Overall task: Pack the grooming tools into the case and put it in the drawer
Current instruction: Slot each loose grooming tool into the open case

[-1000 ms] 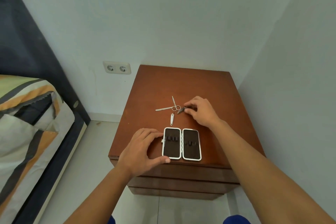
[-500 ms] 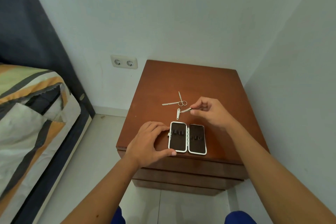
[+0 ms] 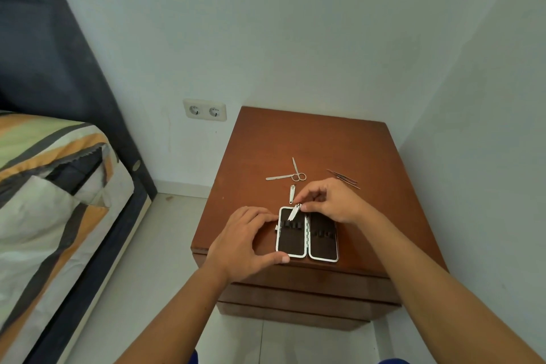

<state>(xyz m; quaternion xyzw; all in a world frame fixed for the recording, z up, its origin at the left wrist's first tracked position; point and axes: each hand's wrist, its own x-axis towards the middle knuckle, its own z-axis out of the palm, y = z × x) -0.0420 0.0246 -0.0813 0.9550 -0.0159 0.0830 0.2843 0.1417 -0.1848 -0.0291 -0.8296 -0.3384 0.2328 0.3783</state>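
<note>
An open white-rimmed case (image 3: 307, 242) with dark lining lies flat near the front edge of the brown nightstand (image 3: 313, 142). My left hand (image 3: 245, 242) rests against the case's left side, thumb on its front corner. My right hand (image 3: 331, 204) pinches a small silver nail clipper (image 3: 294, 212) and holds its tip over the elastic loops of the left half. A second small clipper (image 3: 292, 193) lies just behind the case. Further back lie small scissors (image 3: 297, 171) crossed with a nail file (image 3: 277, 177). Thin dark tweezers (image 3: 344, 178) lie behind my right hand.
The nightstand has stacked drawer fronts (image 3: 304, 295) below its top, all closed. A wall stands close on the right. A double wall socket (image 3: 204, 109) sits to the left, and a bed with striped bedding (image 3: 50, 186) fills the left side. Pale tiles cover the floor.
My right hand has lifted the clipper off the tabletop and carried it toward me onto the case's left half. The tweezers it hid now show. My left hand stays on the case.
</note>
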